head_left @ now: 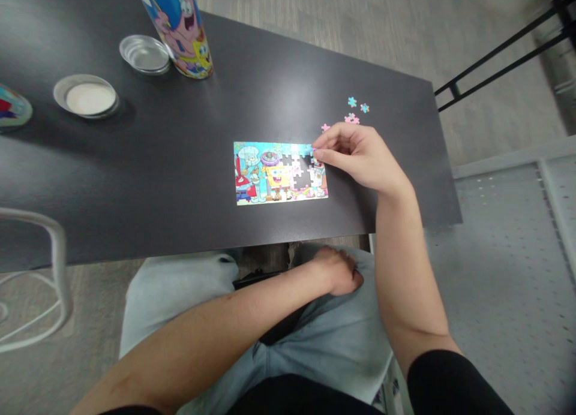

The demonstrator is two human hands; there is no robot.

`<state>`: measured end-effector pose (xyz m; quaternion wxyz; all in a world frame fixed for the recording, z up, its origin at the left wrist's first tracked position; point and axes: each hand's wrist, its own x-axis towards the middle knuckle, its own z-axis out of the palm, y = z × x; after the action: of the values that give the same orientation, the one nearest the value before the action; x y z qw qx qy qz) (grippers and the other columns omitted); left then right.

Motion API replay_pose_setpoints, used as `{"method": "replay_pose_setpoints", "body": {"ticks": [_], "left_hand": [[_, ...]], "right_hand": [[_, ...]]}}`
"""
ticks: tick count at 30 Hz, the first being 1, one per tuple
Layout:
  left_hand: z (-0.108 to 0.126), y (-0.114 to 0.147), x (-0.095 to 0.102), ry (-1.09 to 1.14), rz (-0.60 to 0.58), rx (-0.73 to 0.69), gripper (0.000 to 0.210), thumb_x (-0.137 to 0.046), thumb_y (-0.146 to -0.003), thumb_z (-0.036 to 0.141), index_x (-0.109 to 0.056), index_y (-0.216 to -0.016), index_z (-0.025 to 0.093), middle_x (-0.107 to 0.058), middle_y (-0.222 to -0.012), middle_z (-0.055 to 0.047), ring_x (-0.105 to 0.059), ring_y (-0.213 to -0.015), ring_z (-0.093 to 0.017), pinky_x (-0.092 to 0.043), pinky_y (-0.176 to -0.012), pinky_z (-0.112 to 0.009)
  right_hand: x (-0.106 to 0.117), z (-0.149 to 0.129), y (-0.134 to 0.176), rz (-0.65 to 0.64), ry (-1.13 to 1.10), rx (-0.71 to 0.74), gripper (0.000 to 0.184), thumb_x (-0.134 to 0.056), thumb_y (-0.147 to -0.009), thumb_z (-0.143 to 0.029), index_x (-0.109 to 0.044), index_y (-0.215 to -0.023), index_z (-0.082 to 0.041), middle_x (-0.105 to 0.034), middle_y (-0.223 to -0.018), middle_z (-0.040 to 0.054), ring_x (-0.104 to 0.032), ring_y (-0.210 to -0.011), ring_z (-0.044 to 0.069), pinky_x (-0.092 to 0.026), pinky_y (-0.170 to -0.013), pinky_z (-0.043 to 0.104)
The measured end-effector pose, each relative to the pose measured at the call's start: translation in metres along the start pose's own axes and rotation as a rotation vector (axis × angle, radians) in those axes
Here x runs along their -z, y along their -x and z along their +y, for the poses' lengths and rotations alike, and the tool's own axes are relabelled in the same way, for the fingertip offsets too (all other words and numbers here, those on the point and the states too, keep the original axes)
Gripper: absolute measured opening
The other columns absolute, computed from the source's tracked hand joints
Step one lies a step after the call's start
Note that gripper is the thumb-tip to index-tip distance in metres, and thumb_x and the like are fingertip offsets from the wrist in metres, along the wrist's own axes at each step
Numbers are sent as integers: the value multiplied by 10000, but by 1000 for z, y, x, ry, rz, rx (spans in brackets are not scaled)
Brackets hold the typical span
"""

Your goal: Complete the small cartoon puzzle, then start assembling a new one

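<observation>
A cartoon jigsaw puzzle (274,174) lies on the dark table, mostly assembled, with gaps in its right half where the table shows through. My right hand (355,154) is over the puzzle's upper right corner. Its thumb and forefinger are pinched on a small puzzle piece, largely hidden by the fingertips. Just beyond that hand lie several loose pieces, among them a pink one (351,119) and a blue one (352,102). My left hand (338,271) rests on my thigh below the table edge, fingers curled, with nothing seen in it.
A tall cartoon-printed can (184,37) stands at the back left of the dark table (180,163). Near it are a metal lid (144,54) and a round tin with a white inside (87,97). Another printed can (13,108) sits at the left edge. A white curved tube (58,253) is at lower left.
</observation>
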<state>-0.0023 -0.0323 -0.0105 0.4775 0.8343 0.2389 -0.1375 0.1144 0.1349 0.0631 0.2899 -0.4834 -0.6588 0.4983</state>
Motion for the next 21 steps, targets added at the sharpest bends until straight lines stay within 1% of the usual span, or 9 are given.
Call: {"method": "replay_pose_setpoints", "body": {"ticks": [4,7,10,12,14,18,21], "left_hand": [[0,-1,-1,3,-3,-2,666,-480,-1280,447,-838,-1660,33,-873,-1633,-319,-895,-1502,-451,-707,-1211,-523],[-1,-1,-1,7,5,-2,662,-488,-1288,452,-834,-1681,46,-868,-1645,-319,-893,-1497,-452,-713,-1225,-540],[-1,0,-1,25,10,7,643,-510,-1293,477,-844,-1693,99,-867,-1668,-302,-893,-1483,-460,-718,-1219,-558],[-2,1,-2,41,17,15,612,-535,-1287,493,-860,-1687,163,-876,-1675,-264,-890,-1477,-465,-717,-1214,-571],[-2,0,-2,56,23,20,595,-553,-1279,499,-863,-1685,195,-883,-1672,-241,-883,-1480,-463,-707,-1216,-570],[-3,-2,-5,74,13,21,632,-522,-1280,490,-846,-1699,146,-869,-1680,-267,-866,-1497,-474,-686,-1223,-577],[-4,-3,-7,99,27,19,625,-548,-1268,499,-861,-1692,165,-873,-1664,-272,-860,-1491,-499,-671,-1231,-608]], "right_hand": [[-1,-2,0,1,26,-3,392,-1177,-929,-593,-898,-1034,-338,-857,-981,45,-749,-951,311,-744,-945,527],[-2,1,0,5,29,15,370,-1175,-948,-543,-889,-1022,-321,-853,-970,35,-732,-920,285,-710,-912,485],[-1,7,1,6,9,48,311,-1145,-1003,-467,-885,-1023,-298,-852,-955,15,-715,-885,250,-637,-862,438],[-1,11,2,9,7,56,308,-1136,-1013,-453,-869,-1012,-299,-848,-947,1,-705,-869,242,-599,-845,430],[0,13,2,14,26,49,339,-1142,-997,-478,-852,-998,-304,-839,-937,-7,-691,-854,248,-573,-823,434],[0,12,3,30,75,39,402,-1147,-979,-560,-831,-986,-312,-820,-929,1,-654,-843,261,-545,-783,442],[1,11,3,23,93,43,416,-1144,-978,-583,-830,-1007,-312,-817,-945,4,-640,-842,255,-540,-777,441]]}}
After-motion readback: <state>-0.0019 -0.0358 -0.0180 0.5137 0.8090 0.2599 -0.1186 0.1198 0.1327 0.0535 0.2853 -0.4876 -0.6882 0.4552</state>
